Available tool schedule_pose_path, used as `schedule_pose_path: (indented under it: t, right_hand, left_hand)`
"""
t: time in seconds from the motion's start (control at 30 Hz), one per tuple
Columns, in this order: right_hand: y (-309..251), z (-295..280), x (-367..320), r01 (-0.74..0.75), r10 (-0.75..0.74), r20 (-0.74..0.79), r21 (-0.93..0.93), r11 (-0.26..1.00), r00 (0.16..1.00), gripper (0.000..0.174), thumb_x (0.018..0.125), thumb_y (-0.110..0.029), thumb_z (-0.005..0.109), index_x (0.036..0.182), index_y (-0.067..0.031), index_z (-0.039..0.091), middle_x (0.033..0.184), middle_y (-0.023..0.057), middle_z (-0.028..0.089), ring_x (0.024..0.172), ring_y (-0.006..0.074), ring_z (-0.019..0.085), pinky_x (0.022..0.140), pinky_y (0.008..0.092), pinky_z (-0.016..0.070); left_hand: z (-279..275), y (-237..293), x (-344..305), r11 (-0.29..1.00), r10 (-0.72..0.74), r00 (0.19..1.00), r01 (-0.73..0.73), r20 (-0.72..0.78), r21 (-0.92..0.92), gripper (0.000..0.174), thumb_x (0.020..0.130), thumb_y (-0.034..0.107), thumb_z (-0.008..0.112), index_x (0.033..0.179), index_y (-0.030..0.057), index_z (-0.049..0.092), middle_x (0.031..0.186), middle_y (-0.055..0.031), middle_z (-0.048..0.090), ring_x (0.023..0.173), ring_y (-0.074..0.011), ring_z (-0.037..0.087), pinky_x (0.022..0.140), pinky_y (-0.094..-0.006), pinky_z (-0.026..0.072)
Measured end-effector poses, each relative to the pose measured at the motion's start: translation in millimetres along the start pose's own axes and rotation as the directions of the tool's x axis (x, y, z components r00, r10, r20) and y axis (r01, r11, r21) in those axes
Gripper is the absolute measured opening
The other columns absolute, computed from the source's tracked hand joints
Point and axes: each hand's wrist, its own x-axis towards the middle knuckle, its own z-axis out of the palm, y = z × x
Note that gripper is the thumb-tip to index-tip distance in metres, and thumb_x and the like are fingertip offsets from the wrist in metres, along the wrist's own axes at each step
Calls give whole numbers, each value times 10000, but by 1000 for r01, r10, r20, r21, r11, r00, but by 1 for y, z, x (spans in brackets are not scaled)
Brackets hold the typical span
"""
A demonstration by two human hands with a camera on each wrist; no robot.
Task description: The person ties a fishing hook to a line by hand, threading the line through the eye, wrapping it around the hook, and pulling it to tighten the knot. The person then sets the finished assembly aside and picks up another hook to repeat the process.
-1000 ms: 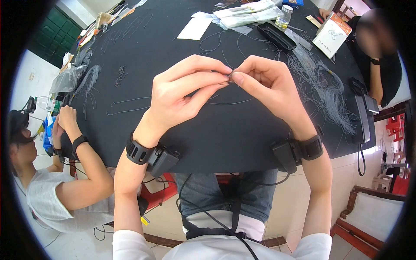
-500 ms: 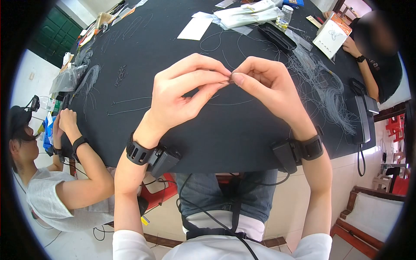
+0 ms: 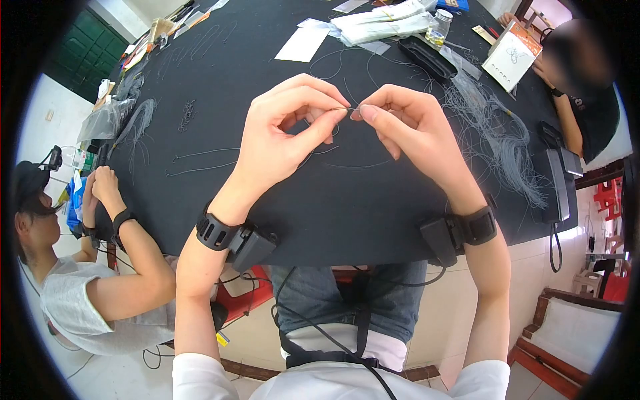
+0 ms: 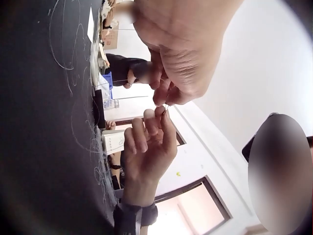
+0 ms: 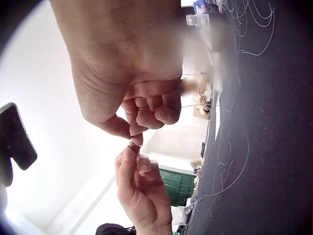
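Note:
Between the thumb and index fingertip of the left hand [image 3: 277,137], one end of a thin grey cord [image 3: 353,109] is pinched. The right hand [image 3: 413,127] pinches the same cord a short way to the right, so a small stretch shows between the fingertips. Both hands are raised over the black table, fingertips almost meeting. In the left wrist view the right hand [image 4: 149,152] faces the left with its other fingers loosely bent. The cord's detail at the fingertips is too small to make out. Cord lengths [image 3: 203,155] lie left of the left hand.
A tangled bundle of grey cords [image 3: 493,133] spreads at the right, beside a black tray [image 3: 427,59]. White packets [image 3: 383,27], a glass jar [image 3: 438,27] and a white card [image 3: 302,43] lie at the back. Other people sit at the left and right edges.
The left fingertips have drawn slightly left, away from the right ones, and a short stretch of cord now shows. The left fingers are more curled; the right hand's lower fingers have spread a little.

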Motion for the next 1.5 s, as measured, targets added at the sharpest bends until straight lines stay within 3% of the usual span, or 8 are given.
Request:
schedule_pose_path:
  t: [0.13,0.33,0.53,0.73,0.83,0.93,1.13,1.5]
  right_hand:
    - [0,0,1,-59,59,7,0,998,998,215,847,-206,564,867,0,620,619,-8,542,532,11,469,452,169,345]
    - [15,7,5,88,-87,7,-59,994,996,192,842,-164,563,842,20,619,608,-30,531,517,26,426,464,194,332]
    - [0,15,5,-6,0,-23,-265,964,1000,171,816,-146,579,822,21,614,540,11,498,478,51,391,458,214,322]
    - [-30,20,3,-27,49,20,-604,797,999,181,809,-167,563,796,8,607,577,149,560,504,249,552,508,329,419]
    - [-25,19,0,37,-22,30,-662,748,999,187,818,-183,555,787,0,584,627,169,582,599,328,588,560,379,452]
    - [-27,19,-3,93,-76,55,-694,714,996,178,829,-182,546,788,-9,559,638,166,587,623,341,590,582,389,464]
    - [-20,10,0,240,-205,132,-662,710,970,180,854,-174,520,780,-12,545,612,177,553,582,328,574,520,382,435]
    - [-20,-8,-2,189,-182,66,-527,828,981,145,841,-126,559,794,7,590,506,109,473,410,155,396,426,268,312]
  left_hand:
    - [0,-2,1,998,-57,998,56,-22,-24,40,793,-12,589,825,-23,610,900,-70,585,609,-70,554,526,-177,446]
    - [-1,-6,2,987,-124,989,114,-84,-113,23,803,9,594,816,-10,598,863,-44,593,568,-45,527,494,-162,420]
    - [-5,-13,2,982,-155,983,144,-93,-119,22,808,28,599,817,8,598,852,-18,597,550,-17,500,477,-151,399]
    - [-7,-23,1,993,-116,993,116,-36,23,26,818,46,597,833,32,613,891,-10,588,577,-8,480,489,-144,387]
    - [-7,-22,1,992,-104,994,105,-16,64,24,813,31,595,830,31,612,891,-7,583,583,-3,469,491,-141,373]
    - [-7,-23,1,992,-95,995,94,5,79,30,807,17,594,831,24,611,888,-6,579,592,-1,456,502,-141,359]
    - [-7,-25,1,985,-96,993,86,62,148,46,795,9,601,837,21,616,883,-8,578,601,-7,447,521,-152,353]
    - [3,-11,0,980,-79,990,55,117,192,39,729,-12,628,754,11,609,791,2,593,498,-34,381,463,-193,310]
